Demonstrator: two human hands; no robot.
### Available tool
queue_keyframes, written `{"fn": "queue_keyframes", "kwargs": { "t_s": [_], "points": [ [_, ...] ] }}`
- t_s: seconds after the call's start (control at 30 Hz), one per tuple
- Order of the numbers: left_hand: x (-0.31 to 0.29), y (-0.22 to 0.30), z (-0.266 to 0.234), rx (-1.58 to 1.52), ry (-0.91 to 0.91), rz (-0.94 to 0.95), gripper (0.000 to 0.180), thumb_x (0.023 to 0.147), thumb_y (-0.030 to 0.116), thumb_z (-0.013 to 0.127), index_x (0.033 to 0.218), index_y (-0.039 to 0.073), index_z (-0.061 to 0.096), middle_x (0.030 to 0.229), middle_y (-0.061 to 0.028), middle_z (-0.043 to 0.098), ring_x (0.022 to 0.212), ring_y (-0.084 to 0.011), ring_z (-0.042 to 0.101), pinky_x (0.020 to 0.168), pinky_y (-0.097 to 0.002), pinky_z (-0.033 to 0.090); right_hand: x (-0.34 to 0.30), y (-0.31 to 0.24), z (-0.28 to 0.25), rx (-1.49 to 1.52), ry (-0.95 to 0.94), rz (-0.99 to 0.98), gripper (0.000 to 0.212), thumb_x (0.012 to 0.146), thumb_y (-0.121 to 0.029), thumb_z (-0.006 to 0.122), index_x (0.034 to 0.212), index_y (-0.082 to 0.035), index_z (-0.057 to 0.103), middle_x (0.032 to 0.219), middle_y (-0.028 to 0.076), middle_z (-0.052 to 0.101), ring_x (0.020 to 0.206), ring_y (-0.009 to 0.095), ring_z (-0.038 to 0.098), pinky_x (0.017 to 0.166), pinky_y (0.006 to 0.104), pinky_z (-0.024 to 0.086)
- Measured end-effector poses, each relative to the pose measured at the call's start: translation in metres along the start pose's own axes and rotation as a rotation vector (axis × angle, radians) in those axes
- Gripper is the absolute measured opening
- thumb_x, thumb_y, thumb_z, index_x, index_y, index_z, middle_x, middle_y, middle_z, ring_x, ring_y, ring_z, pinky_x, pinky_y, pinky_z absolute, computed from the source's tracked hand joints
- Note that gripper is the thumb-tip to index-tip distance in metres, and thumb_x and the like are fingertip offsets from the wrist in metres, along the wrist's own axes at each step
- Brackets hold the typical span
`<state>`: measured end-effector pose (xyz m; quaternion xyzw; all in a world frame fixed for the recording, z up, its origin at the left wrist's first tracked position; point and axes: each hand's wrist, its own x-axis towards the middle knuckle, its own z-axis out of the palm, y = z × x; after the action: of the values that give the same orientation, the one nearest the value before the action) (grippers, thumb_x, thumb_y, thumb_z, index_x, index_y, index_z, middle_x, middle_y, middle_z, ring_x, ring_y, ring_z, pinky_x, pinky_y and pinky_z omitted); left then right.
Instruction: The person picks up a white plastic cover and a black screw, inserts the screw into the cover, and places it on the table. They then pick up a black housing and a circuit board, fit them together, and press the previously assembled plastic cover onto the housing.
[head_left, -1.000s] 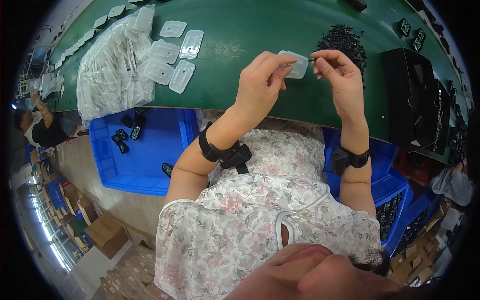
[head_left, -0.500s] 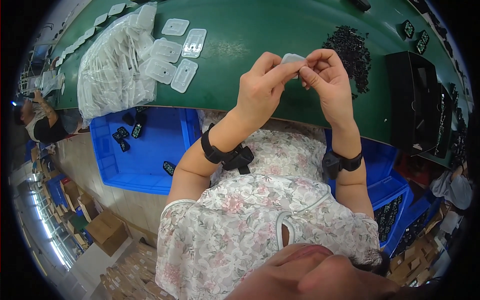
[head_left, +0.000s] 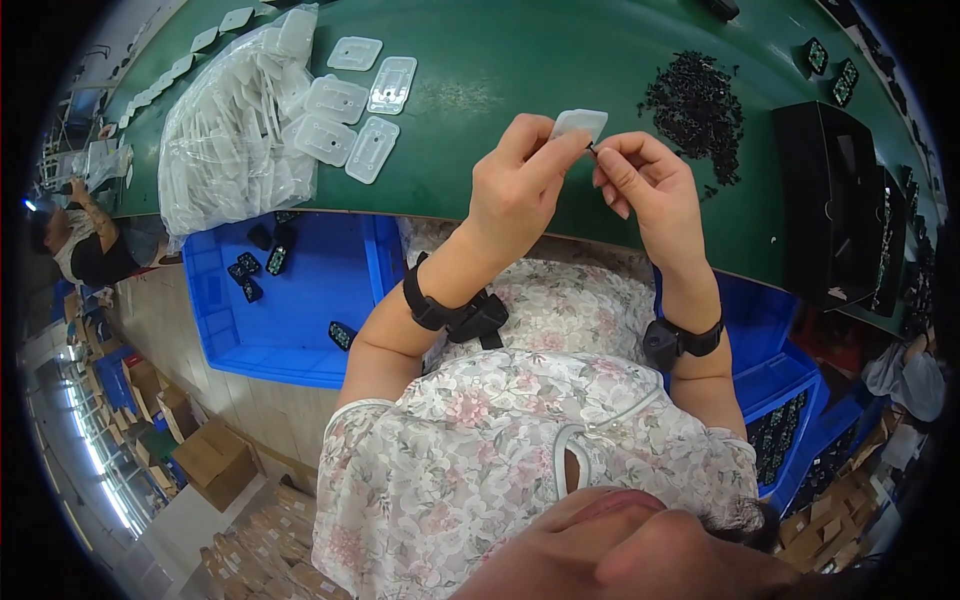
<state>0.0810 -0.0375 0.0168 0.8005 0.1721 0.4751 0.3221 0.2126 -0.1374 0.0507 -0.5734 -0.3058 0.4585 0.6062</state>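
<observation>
Above the table's near edge, my left hand (head_left: 515, 180) is closed on a translucent white plastic plate (head_left: 580, 122) with rounded corners, its upper end standing out past the fingers. My right hand (head_left: 648, 180) pinches a tiny black part (head_left: 592, 148) between thumb and fingertips, right at the plate's near edge. Whether the part touches the plate or sits in it, I cannot tell. Beyond my right hand lies a heap of small black parts (head_left: 695, 110). Several like plates, one of them the slotted plate (head_left: 392, 85), rest flat to the left of my left hand.
A clear bag (head_left: 235, 130) full of white plates lies on the green table (head_left: 470, 60) at left. A black box (head_left: 825, 200) stands at right. Below the edge sits a blue bin (head_left: 290, 345) with several black units. Another person (head_left: 90, 235) works at far left.
My right hand has drawn slightly down and away from my left, so the tiny black part between them now shows. The plate has tilted, and more of it is visible.
</observation>
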Motion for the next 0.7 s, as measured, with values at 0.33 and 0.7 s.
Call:
{"fn": "queue_keyframes", "kwargs": {
  "t_s": [0.33,0.7],
  "points": [
    [-0.001,0.009,0.002,-0.546,0.003,-0.522,0.022,0.087,-0.007,0.057,0.108,-0.003,0.062,0.093,-0.0080,0.059,0.072,-0.0152,0.065,0.065,-0.0263,0.054,-0.002,0.006,0.008,-0.134,0.121,-0.142,0.008,0.091,-0.007,0.063,0.096,-0.001,0.062,0.078,0.001,0.061,0.063,0.004,0.053,0.052,0.0164,0.039],
    [-0.005,0.011,0.000,-0.646,-0.044,-0.471,0.006,0.090,-0.003,0.058,0.094,-0.006,0.060,0.099,-0.0090,0.055,0.078,-0.0169,0.066,0.071,-0.0248,0.055,0.002,0.006,0.012,-0.129,0.144,-0.129,0.008,0.087,-0.004,0.067,0.092,0.000,0.062,0.080,-0.001,0.061,0.066,0.004,0.053,0.059,0.0172,0.042]
  ]
}}
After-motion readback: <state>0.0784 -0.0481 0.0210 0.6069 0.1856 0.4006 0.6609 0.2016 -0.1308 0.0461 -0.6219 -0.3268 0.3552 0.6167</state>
